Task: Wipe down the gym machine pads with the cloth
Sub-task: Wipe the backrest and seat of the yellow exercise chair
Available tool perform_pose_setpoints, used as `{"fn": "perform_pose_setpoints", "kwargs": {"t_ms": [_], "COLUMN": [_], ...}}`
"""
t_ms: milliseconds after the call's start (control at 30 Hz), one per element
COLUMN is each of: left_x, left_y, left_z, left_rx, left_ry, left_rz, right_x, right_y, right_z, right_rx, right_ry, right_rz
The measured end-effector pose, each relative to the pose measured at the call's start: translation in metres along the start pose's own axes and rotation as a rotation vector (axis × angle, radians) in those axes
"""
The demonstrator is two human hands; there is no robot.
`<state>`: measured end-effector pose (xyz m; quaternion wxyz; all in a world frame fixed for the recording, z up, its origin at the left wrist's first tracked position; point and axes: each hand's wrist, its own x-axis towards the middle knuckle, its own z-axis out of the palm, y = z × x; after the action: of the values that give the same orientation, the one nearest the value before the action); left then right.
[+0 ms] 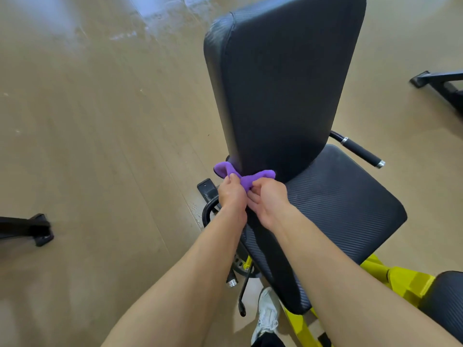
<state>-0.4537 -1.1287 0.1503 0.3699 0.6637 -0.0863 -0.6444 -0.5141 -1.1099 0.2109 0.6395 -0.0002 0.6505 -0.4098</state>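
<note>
Purple cloth [244, 177] sits bunched between your two hands, at the lower left corner of the back pad [283, 83], where it meets the seat pad [338, 211]. One fold loops out to the left of the pad's edge and another lies to the right against the pad's lower front.

Far to your left, a black frame foot [37, 229] rests on the tan floor [100, 146], well apart from the machine. Next comes your left hand [231, 194], fingers curled and pinching the purple cloth from the left side, above a black curved bar [208, 211] of the machine. Your right hand [269, 199] is just beside it, almost touching, thumb and fingers pinching the same bunch from the right, over the near left edge of the seat pad.

The back pad stands upright and tall, black and ribbed; the seat pad spreads out to its right. Below your forearms, a white sneaker [269, 314] stands on the floor beside the seat. A black handle [360, 152] with metal rings sticks out behind the seat pad. Further right, yellow frame [406, 281] runs under the seat toward another black pad [446, 301] at the lower right edge, and a second black frame foot [438, 81] lies at the upper right.
</note>
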Motion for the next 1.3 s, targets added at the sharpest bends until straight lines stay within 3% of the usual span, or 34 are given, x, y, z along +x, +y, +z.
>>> {"fn": "perform_pose_setpoints", "kwargs": {"t_ms": [167, 500, 600, 733, 900, 1067, 1300], "left_x": [-0.031, -0.075, -0.084, -0.094, -0.082, -0.085, -0.077], "left_y": [0.056, 0.138, 0.163, 0.183, 0.213, 0.247, 0.271], "left_z": [0.007, 0.023, 0.025, 0.026, 0.058, 0.079, 0.144], "left_rx": [-0.034, 0.031, 0.048, 0.174, 0.699, 1.185, 1.487], "left_ry": [-0.03, 0.07, 0.129, 0.184, 0.036, 0.12, 0.066], "left_rz": [0.193, 0.689, 0.817, 1.104, 1.294, 1.285, 1.243], "right_x": [-0.028, -0.084, -0.095, -0.1, -0.083, -0.052, -0.002], "right_y": [-0.034, -0.102, -0.116, -0.136, -0.163, -0.19, -0.226], "right_z": [0.021, 0.051, 0.052, 0.043, 0.021, -0.001, -0.045], "right_rx": [0.178, 0.211, 0.051, -0.284, -0.446, -0.424, -0.276], "right_ry": [-0.173, -0.354, -0.352, -0.302, -0.141, -0.026, 0.215], "right_rz": [-0.032, -0.111, -0.221, -0.508, -0.729, -0.805, -0.795]}}
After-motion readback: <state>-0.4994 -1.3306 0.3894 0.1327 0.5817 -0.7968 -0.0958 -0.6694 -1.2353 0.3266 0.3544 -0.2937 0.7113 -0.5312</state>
